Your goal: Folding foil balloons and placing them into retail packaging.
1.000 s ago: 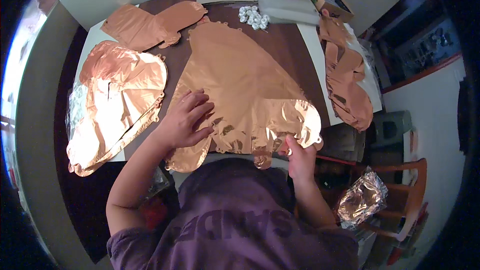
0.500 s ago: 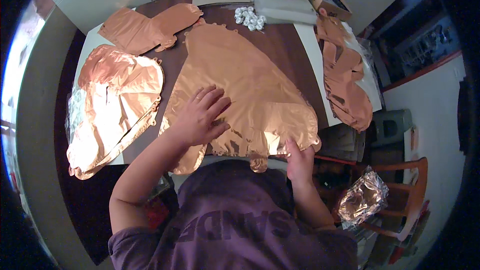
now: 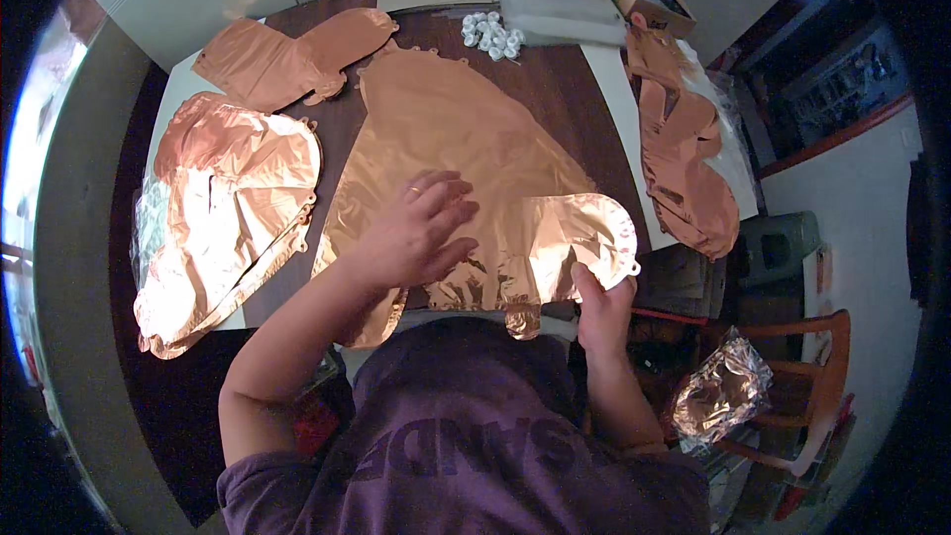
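Note:
A large flat copper-coloured foil balloon (image 3: 466,129) lies across the middle of the table, with small tabs along its edge. Its near right corner is lifted a little and catches the light. There my right hand (image 3: 602,305) pinches the edge, thumb on top and fingers underneath. Over the balloon's lower middle is my left hand (image 3: 421,228), fingers spread and holding nothing; whether it touches the foil I cannot tell. A short foil flap (image 3: 522,321) hangs over the table's near edge, close to my shirt.
More flat foil balloons lie at left (image 3: 238,198), back left (image 3: 287,54) and right (image 3: 684,159). Small white rolls (image 3: 492,37) sit at the back, beside a translucent plastic pack (image 3: 560,5) and a cardboard box (image 3: 649,2). A chair (image 3: 827,367) holds a shiny foil package (image 3: 723,386).
My right hand has raised and tilted the balloon's near right corner, so it shines more brightly. My left hand has shifted slightly right over the foil.

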